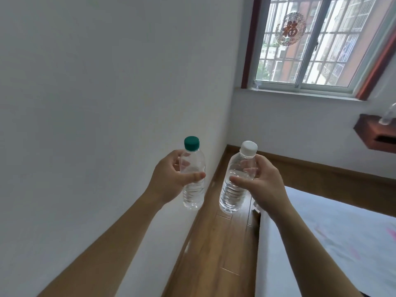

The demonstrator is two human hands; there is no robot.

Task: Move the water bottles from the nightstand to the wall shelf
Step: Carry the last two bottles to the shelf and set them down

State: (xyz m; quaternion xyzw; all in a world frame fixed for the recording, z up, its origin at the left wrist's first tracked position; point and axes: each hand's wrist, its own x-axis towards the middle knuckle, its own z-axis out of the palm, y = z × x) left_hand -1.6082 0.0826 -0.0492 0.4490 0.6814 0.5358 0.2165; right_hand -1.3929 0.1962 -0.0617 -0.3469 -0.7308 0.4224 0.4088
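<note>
View: head camera, the only one supplied.
Left hand: you gripped the green-capped bottle round its upper body, thumb across the front and fingers curled behind.
Right hand: you gripped the white-capped bottle just below its shoulder, thumb on the near side and fingers wrapped round the far side.
Bottle axes: both long axes ran near upright, caps above the grips. The white-capped one leaned slightly, cap toward your right.
Bottles' whereabouts: both were held in the air, off any surface, side by side but apart. The nightstand was not in view.
Wall shelf: it lay to the right of both grips, somewhat above them and farther out, well apart from either bottle.
Nearer hand: your right hand was nearer the shelf. The left grip sat on its far side.
Shelf load: a clear item stood on the shelf top at the frame edge. Whether it was a bottle could not be told.
Judgement: the coming move called for a reach rightward and upward, right hand leading, with the bottles kept upright so the bases met the top flat.
Risk: the shelf ran out of frame, so the free room on it could not be told.
</note>
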